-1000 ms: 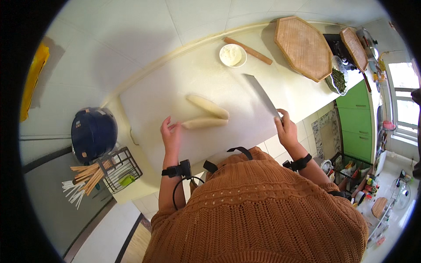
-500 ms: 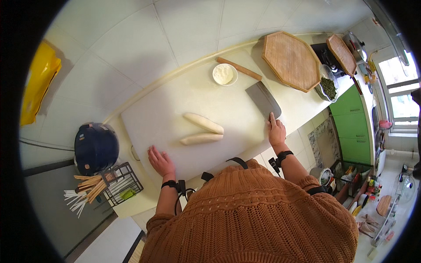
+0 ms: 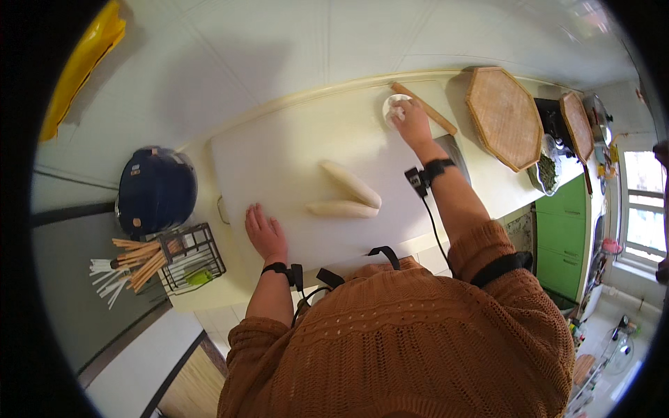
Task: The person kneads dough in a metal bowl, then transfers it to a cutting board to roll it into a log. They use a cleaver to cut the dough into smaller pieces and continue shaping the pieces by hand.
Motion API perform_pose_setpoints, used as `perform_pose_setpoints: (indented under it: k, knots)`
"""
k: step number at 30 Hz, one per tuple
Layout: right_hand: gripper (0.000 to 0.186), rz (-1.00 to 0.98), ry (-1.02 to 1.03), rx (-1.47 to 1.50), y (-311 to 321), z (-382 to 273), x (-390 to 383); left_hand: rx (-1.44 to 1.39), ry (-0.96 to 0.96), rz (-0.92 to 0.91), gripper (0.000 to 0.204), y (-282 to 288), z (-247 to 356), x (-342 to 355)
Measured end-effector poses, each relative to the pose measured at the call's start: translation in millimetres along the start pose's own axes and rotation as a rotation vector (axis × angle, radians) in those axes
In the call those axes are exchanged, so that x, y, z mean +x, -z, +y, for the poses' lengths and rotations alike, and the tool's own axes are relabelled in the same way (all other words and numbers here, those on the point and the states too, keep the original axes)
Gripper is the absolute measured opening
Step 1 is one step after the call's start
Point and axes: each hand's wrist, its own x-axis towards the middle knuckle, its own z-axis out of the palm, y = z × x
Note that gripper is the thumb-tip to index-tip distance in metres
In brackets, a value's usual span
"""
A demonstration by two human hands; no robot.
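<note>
Two long rolls of pale dough, an upper dough roll [image 3: 350, 184] and a lower dough roll [image 3: 341, 210], meet at their right ends in a V on the white cutting board [image 3: 279, 167]. My left hand [image 3: 266, 233] lies flat on the board's near left part, fingers stretched and holding nothing. At the far side, my right hand [image 3: 411, 120] dips into a small white bowl [image 3: 387, 106] of white powder that looks like flour, its fingers bent together in it. Under my right forearm shows part of a cleaver's blade [image 3: 454, 155].
A wooden rolling pin [image 3: 439, 120] lies behind the bowl. Octagonal wooden trays [image 3: 503, 118] and a bowl of chopped greens [image 3: 546, 173] stand to the right. A dark blue appliance [image 3: 157, 191] and a wire rack with chopsticks [image 3: 191, 258] are at the left.
My right hand has left the cleaver and moved away from me, up into the bowl. My left hand stays flat on the board. The whole view has shifted slightly.
</note>
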Motion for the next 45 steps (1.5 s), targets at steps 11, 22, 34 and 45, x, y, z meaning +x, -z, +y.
perform_pose_setpoints:
  k: [11, 22, 34, 45]
  knots:
    - [0.018, -0.217, -0.515, 0.594, 11.3, -86.5, -36.2, -0.008, -0.005, 0.03, 0.064, -0.4, -1.1, 1.1]
    - [0.018, -0.921, -0.259, -0.018, 45.5, -123.4, -84.8, 0.013, 0.019, 0.016, 0.061, -1.3, -2.1, -1.8]
    - [0.029, -0.291, -0.467, 0.403, 18.8, -72.4, 15.1, -0.03, 0.032, 0.023, 0.062, 4.5, -0.5, -1.5]
    - [0.042, -0.65, -0.142, 0.007, -8.4, -95.8, -62.0, -0.034, 0.054, 0.012, 0.062, 3.5, -2.6, -1.7]
